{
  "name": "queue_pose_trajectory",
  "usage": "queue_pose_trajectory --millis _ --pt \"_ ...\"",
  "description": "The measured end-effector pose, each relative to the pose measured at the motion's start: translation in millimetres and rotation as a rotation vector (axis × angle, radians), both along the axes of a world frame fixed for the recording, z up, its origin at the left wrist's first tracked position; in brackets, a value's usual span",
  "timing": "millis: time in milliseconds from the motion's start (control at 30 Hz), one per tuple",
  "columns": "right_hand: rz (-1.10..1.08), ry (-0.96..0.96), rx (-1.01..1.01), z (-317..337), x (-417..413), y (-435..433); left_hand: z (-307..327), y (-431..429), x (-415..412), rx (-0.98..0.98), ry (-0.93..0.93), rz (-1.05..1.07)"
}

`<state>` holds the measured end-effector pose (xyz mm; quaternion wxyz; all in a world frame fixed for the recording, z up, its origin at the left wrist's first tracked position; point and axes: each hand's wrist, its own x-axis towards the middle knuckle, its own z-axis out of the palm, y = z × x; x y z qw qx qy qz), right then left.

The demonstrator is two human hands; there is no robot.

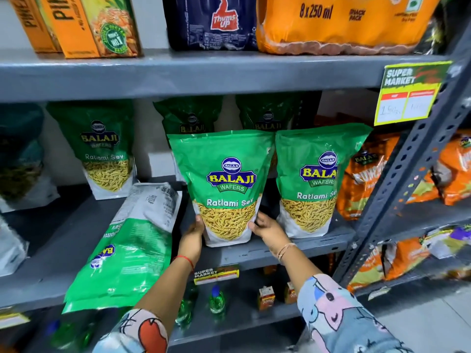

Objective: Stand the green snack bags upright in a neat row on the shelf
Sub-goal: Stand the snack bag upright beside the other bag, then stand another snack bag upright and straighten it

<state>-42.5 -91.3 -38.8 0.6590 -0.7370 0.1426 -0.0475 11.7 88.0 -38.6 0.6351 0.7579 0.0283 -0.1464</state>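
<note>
Green bag count on this grey shelf (pixel 318 240): six that I can see for sure, five standing and one down.

The held bag (pixel 221 187) is the middle one. It's upright with the label facing out and its base down at the front lip of the shelf. The left hand (pixel 195 231) grips its lower left corner, thumb on the front and fingers tucked behind. The right hand (pixel 265 226) has the lower right corner, fingers curled round the edge. So both hands are clamped on that one bag.

Everything else, going off the held bag:
- Just right of it, nearly touching: the neighbour bag (pixel 313 179), upright.
- Right behind it: the back bag (pixel 190 115), upright, with the back-right bag (pixel 267 113) beside that.
- Left and further back: the far-left bag (pixel 107 149), upright and well apart.
- Just left of it: the fallen bag (pixel 127 250), lying flat with its logo upside down and one end hanging over the shelf lip. There might be another under it, can't tell.

Further right, past the neighbour bag, are orange snack bags (pixel 364 179), too blurry to count. Above it are two pineapple cartons (pixel 84 24), one Thums Up pack (pixel 214 21) and one orange 8 x 250 ml pack (pixel 339 21). Up and right is one yellow price tag (pixel 410 93). Below it are a few green bottles (pixel 216 299) and two small cartons (pixel 266 298).
</note>
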Motion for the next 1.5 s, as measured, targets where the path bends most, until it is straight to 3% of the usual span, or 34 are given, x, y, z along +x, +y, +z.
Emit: queue_pose_trajectory --millis 267,567,667,733,800,900,1033,1133,1267,1433,1500 --pt "0.005 0.037 -0.014 2 -10 1 3 4 -19 0.082 -0.029 0.019" --pt "0.031 -0.029 0.045 -5 -18 2 12 9 -34 0.008 0.003 -0.043" --pt "-0.044 -0.110 -0.021 -8 -35 8 28 19 -45 0.057 -0.125 -0.104" --pt "-0.223 -0.189 -0.277 -18 -57 24 44 41 -54 0.088 -0.370 -0.115" --pt "-0.302 -0.358 -0.733 -29 -78 51 62 82 -49 0.157 -0.623 -0.110" --pt "-0.081 -0.510 -1.252 -36 -77 92 70 167 -2 0.510 -0.903 -0.070" --pt "0.151 -0.543 -1.422 -28 -40 138 49 252 62 1.121 -0.746 -0.275" --pt "0.208 -0.435 -1.355 -21 -5 163 27 259 74 1.246 -0.735 -0.465" --pt "0.220 -0.361 -0.999 -18 25 176 15 245 76 1.213 -0.752 -0.523" --pt "0.071 -0.298 -0.425 -12 40 189 6 248 80 0.952 -0.770 -0.503" --pt "-0.004 -0.249 -0.404 2 45 196 15 242 79 0.661 -0.700 -0.423"
